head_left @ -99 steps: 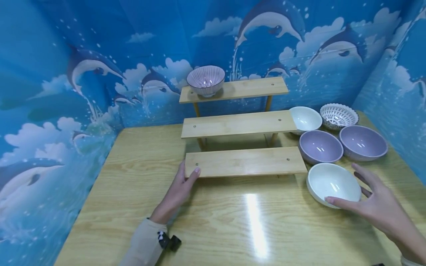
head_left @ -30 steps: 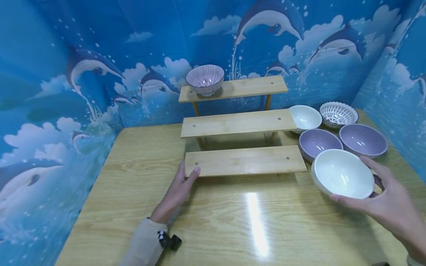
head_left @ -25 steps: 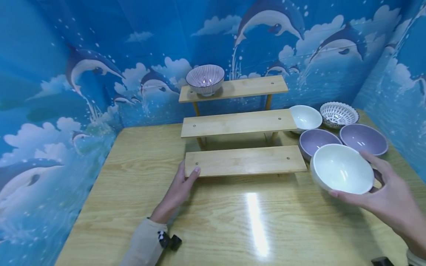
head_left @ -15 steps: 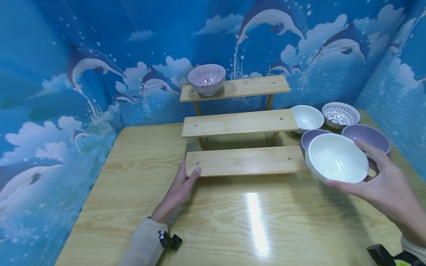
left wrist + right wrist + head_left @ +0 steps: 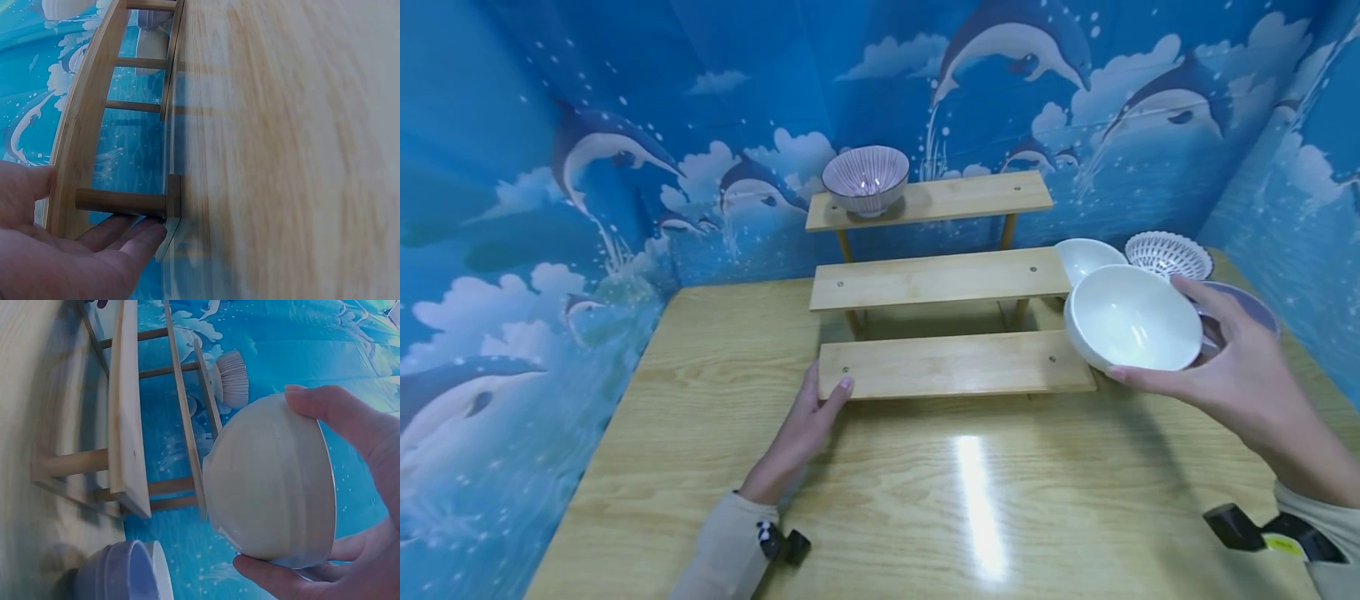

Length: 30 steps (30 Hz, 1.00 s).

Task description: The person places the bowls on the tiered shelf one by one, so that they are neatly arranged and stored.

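A white bowl is held up off the table by my right hand, thumb on the near side and fingers round the far side. The right wrist view shows this white bowl from its side and foot. My left hand grips the left end of the lowest board of a three-tier wooden stand, thumb on top. In the left wrist view its fingers reach under the board, by a round leg. A purple-striped bowl stands at the left of the top tier.
Right of the stand, another white bowl, a lattice-patterned bowl and a purple bowl stand on the wooden table. The held bowl hides a second purple one in the head view. A blue dolphin-print cloth surrounds the table.
My right hand has gripped the front white bowl, lifted it off the table, and carried it up and back to the left. The left hand has stayed on the stand.
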Available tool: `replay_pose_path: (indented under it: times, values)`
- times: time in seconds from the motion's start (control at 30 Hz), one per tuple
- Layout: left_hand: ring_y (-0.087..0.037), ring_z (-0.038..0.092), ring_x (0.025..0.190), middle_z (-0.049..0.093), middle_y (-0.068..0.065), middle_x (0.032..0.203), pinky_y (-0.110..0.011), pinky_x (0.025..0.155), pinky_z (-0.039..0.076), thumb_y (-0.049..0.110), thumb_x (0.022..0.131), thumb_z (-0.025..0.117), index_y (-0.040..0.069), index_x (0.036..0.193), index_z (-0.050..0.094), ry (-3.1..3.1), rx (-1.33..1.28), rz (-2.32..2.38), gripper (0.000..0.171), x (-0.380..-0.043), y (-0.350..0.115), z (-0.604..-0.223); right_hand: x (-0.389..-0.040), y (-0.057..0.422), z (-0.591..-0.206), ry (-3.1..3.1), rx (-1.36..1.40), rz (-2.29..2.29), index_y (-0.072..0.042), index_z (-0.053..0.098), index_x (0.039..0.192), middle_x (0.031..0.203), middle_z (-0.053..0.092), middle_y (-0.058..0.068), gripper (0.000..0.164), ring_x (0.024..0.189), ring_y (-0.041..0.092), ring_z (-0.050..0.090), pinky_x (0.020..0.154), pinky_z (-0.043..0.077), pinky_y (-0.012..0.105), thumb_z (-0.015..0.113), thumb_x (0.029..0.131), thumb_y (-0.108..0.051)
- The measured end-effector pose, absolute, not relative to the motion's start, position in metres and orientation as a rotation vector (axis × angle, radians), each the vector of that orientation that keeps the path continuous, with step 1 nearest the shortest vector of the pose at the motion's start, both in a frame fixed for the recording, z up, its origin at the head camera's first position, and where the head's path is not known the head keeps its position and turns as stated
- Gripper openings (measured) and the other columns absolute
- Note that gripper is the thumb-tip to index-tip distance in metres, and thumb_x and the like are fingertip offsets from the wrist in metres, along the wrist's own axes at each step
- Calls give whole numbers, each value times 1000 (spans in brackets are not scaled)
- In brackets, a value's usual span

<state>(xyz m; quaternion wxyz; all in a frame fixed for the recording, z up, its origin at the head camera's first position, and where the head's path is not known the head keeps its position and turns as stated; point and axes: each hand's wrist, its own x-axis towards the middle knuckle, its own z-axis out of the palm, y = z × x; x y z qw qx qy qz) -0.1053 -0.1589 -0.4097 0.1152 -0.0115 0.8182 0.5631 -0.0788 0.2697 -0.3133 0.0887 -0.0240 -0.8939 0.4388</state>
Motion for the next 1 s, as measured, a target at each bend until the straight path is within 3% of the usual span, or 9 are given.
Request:
replay_pose_path:
  times: [0.2, 0.57, 0.7, 0.8, 0.87, 0.93, 1.0]
  values:
    - [-27, 9, 154, 9, -7, 169, -50, 124, 11, 52, 105, 47, 19, 164, 2, 2397, -13, 1653, 81, -106, -159, -410, -91, 261, -302, -2664, -46, 1308, -11, 21, 163, 157, 30, 26, 119, 134, 56, 39, 66, 37, -3, 96, 70, -24]
    - [-27, 10, 154, 10, -7, 169, -50, 124, 11, 53, 104, 47, 19, 164, 3, 2412, -35, 1650, 82, -106, -159, -413, -113, 245, -282, -2707, 42, 1297, -15, 22, 163, 157, 31, 24, 118, 125, 50, 47, 63, 42, 3, 95, 71, -27]
    - [-28, 11, 154, 11, -7, 169, -50, 124, 10, 54, 104, 48, 19, 164, 4, 2419, -68, 1644, 82, -106, -159, -412, -122, 238, -276, -2720, 58, 1305, -17, 21, 163, 159, 30, 20, 119, 128, 48, 46, 65, 43, 6, 95, 72, -32]
    - [-28, 11, 154, 11, -7, 169, -50, 124, 10, 53, 104, 48, 19, 164, 4, 2417, -85, 1643, 82, -106, -159, -412, -130, 232, -271, -2738, 67, 1294, -19, 20, 163, 161, 28, 19, 119, 133, 49, 42, 76, 52, 24, 94, 72, -36]
    - [-28, 11, 154, 11, -7, 169, -50, 124, 10, 53, 104, 49, 19, 164, 5, 2416, -91, 1645, 82, -105, -158, -411, -135, 228, -268, -2744, 62, 1279, -19, 20, 163, 161, 28, 18, 119, 135, 48, 40, 82, 53, 42, 93, 72, -40]
    - [-28, 11, 154, 12, -7, 169, -51, 124, 10, 52, 104, 49, 19, 164, 5, 2417, -90, 1646, 82, -105, -158, -411, -140, 224, -265, -2736, 67, 1285, -19, 19, 163, 163, 26, 17, 120, 139, 48, 37, 89, 50, 59, 93, 71, -42]
    - [-28, 11, 154, 12, -8, 169, -51, 124, 10, 52, 104, 49, 18, 164, 6, 2420, -85, 1647, 82, -105, -158, -411, -145, 219, -262, -2726, 67, 1289, -19, 19, 163, 163, 26, 16, 120, 139, 46, 37, 93, 46, 64, 93, 71, -44]
